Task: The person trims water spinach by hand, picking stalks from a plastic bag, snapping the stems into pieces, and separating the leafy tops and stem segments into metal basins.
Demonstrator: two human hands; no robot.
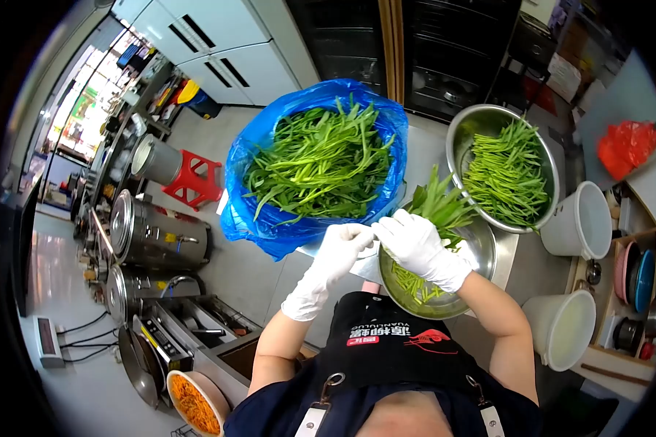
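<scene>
Both my hands wear white gloves and meet in front of the black apron (pixel 386 320). My left hand (pixel 337 255) is closed in a pinch; what lies between its fingertips is too small to make out. My right hand (pixel 417 246) is closed, its fingertips close to the left ones. A bunch of leafy green stems (pixel 439 204) sticks out from behind it and seems to be in its grip. Below is a metal bowl (pixel 487 255) with short cut stems (pixel 413 284) in it. Beyond my left hand, a blue plastic bag (pixel 242 218) holds a large heap of long leafy greens (pixel 321 160).
A larger steel bowl (pixel 455 138) of neatly laid greens stands at the right. White buckets (pixel 582 218) are beside it. Steel pots (pixel 160 237), a red stool (pixel 197 182) and a tub of shredded orange food (pixel 194 404) are on the left.
</scene>
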